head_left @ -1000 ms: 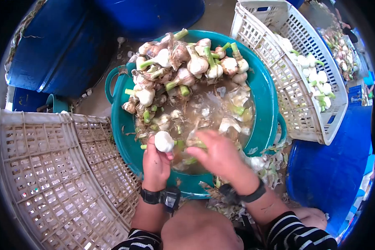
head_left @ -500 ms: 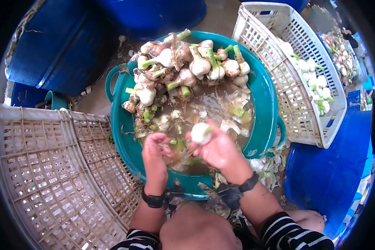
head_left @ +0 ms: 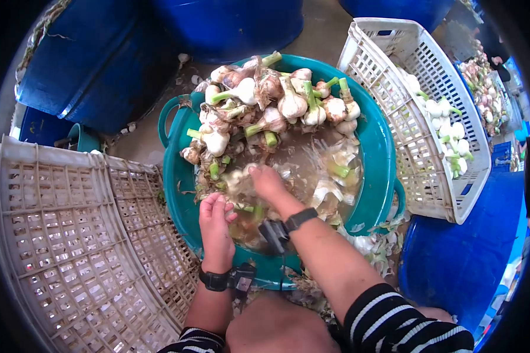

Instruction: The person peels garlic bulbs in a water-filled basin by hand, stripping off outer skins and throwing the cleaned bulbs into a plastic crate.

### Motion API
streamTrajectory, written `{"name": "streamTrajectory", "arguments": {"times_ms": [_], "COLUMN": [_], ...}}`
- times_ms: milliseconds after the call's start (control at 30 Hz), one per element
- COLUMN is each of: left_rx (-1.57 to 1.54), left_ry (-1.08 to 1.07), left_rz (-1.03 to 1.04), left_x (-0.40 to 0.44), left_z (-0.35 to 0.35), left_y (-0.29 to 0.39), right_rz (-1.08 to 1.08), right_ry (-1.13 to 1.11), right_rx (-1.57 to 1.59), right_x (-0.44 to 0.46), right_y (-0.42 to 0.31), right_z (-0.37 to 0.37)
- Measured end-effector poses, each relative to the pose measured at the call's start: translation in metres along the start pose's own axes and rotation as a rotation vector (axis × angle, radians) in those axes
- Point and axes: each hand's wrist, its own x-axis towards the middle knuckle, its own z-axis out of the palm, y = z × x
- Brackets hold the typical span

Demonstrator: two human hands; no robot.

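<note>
A wide green tub of murky water holds garlic bulbs with cut green stems, heaped at its far side. My right hand reaches down to the water near the middle, beside pale, blurred garlic. Its fingertips point away and are partly hidden, so what they hold does not show. My left hand is over the tub's near left part, fingers curled in. Anything inside those fingers is too small or hidden to make out. Loose skins and cut green stems float to the right.
A white crate at the right contains cleaned white bulbs. Another crate stands close on the left. Blue barrels stand around the tub, and garlic peelings litter the ground at its near right edge.
My right hand has moved forward and left, down to the water; the white bulb it held is no longer visible in it. My left hand stays nearly in place. The view has shifted slightly.
</note>
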Motion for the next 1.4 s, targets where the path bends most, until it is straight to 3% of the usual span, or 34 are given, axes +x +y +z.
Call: {"name": "streamTrajectory", "arguments": {"times_ms": [33,100,133,167,200,267,333,367,500,567,600,667,733,800,833,867,933,967,1000,1033,1067,1100,1133,1233,1300,1333,1400], "left_rx": [-0.003,-0.041,-0.040,-0.080,-0.118,-0.041,0.237,0.263,0.192,0.092,0.091,0.070,0.051,0.036,0.256,0.474,0.596,0.717,0.720,0.781,0.832,0.926,0.925,0.652,1.048,1.048,0.760], "left_ry": [0.005,0.033,0.038,-0.121,-0.284,-0.178,-0.146,-0.120,-0.196,-0.232,-0.232,-0.212,-0.225,-0.237,-0.332,-0.427,-0.485,-0.540,-0.543,-0.579,-0.608,-0.591,-0.595,-0.615,-0.485,-0.484,-0.428], "left_rz": [0.002,-0.125,-0.134,-0.196,-0.255,-0.237,-0.079,-0.043,-0.075,-0.172,-0.175,0.055,0.085,0.114,0.018,-0.076,-0.102,-0.136,-0.140,0.149,0.442,0.661,0.661,0.538,1.068,1.067,0.718], "left_x": [-0.001,-0.005,-0.003,0.001,0.004,-0.003,-0.010,-0.012,-0.008,-0.011,-0.012,-0.013,-0.008,0.000,0.006,0.009,-0.002,-0.008,-0.014,-0.020,-0.023,-0.022,-0.021,-0.020,-0.018,-0.019,-0.018], "left_z": [0.005,0.014,0.011,0.007,0.005,0.017,0.019,0.022,0.017,0.019,0.022,0.029,0.027,0.013,-0.001,-0.007,-0.002,0.000,0.002,0.004,0.006,0.007,0.007,0.007,0.008,0.008,0.004], "left_y": [0.007,0.021,0.017,0.013,0.011,0.010,0.008,0.007,-0.009,-0.007,-0.007,-0.007,-0.010,-0.014,-0.015,-0.015,0.004,0.014,0.017,0.019,0.019,0.017,0.013,0.008,0.008,0.006,-0.001], "right_rz": [-0.119,-0.277,-0.219,-0.164,-0.248,-0.432,-0.456,-0.476,-0.454,-0.077,-0.074,0.557,0.540,-0.152,-0.335,-0.334,-0.685,-0.684,-0.327,0.030,0.032,0.292,0.551,0.530,0.505,0.506,0.303], "right_ry": [-0.070,-0.005,-0.101,-0.192,-0.183,-0.104,-0.075,-0.050,-0.032,-0.208,-0.209,-0.358,-0.377,-0.163,-0.083,-0.080,0.110,0.113,0.019,-0.075,-0.072,-0.199,-0.326,-0.361,-0.360,-0.361,-0.332], "right_rx": [-0.018,0.008,0.062,0.116,0.159,-0.012,-0.160,-0.308,-0.402,-0.029,-0.030,0.739,0.824,0.178,0.100,0.102,-0.115,-0.113,0.042,0.192,0.193,0.559,0.924,1.053,1.165,1.164,1.288], "right_x": [-0.006,-0.039,-0.062,-0.083,-0.102,-0.116,-0.126,-0.128,-0.126,-0.116,-0.113,-0.106,-0.110,-0.122,-0.121,-0.119,-0.113,-0.109,-0.106,-0.104,-0.101,-0.098,-0.096,-0.101,-0.105,-0.107,-0.115], "right_y": [-0.008,-0.025,-0.042,-0.058,-0.065,-0.059,-0.057,-0.057,-0.054,-0.056,-0.054,-0.044,-0.042,-0.043,-0.035,-0.031,-0.026,-0.021,-0.018,-0.015,-0.013,-0.011,-0.010,-0.011,-0.010,-0.012,-0.018], "right_z": [-0.010,-0.021,-0.032,-0.043,-0.046,-0.048,-0.050,-0.051,-0.052,-0.058,-0.058,-0.055,-0.056,-0.057,-0.052,-0.052,-0.053,-0.050,-0.045,-0.043,-0.046,-0.053,-0.058,-0.070,-0.071,-0.070,-0.069]}}
